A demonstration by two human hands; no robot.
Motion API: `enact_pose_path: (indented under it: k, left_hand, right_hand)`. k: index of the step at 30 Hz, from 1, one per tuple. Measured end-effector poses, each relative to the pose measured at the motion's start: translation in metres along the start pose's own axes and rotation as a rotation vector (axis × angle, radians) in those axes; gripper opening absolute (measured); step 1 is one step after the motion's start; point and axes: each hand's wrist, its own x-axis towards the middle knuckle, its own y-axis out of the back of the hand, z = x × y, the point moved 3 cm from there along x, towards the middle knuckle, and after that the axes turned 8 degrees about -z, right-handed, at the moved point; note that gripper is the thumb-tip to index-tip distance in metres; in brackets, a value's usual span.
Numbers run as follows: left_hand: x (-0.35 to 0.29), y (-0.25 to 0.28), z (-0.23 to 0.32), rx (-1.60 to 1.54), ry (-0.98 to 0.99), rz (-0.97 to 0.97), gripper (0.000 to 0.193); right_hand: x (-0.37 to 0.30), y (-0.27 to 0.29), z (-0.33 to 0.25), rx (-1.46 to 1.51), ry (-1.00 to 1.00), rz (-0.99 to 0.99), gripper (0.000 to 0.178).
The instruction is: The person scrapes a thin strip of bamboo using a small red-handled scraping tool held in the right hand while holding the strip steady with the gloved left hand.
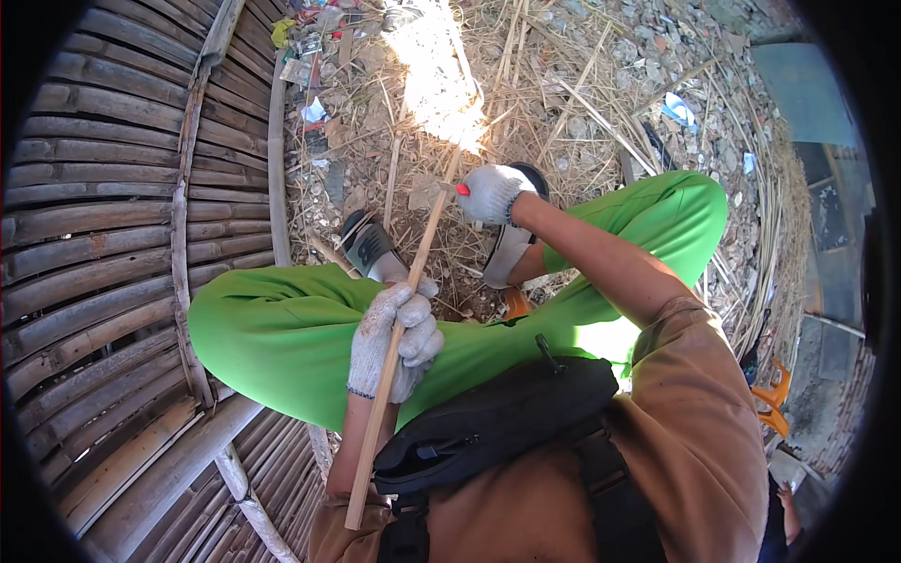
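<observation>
1. Grey strap of the sandal in the picture's left half: a dark, logo-like mark, too small and blurred to read
2. White-and-blue scrap on the littered ground, upper right: blue patches, any lettering too small to tell
3. No words or numbers can be read anywhere

Green trousers, brown shirt.

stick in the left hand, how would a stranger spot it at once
Find the green trousers, then the gloved left hand over them. The pale brown stick runs through its grip. Unlike the loose straw beyond, it is thicker, straight and held.
</observation>
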Motion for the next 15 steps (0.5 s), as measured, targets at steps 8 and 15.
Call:
enact_pose_path:
  k: [8,15]
  left_hand:
    - [0.0,0.0,0.001,-0.024,0.011,0.018,0.027]
    - [0.003,-0.001,0.002,-0.032,0.018,0.02,0.028]
  right_hand:
    - [0.016,0.017,0.004,0.026,-0.095,0.005,0.05]
    - [0.051,0.017,0.041,0.069,-0.171,0.12,0.05]
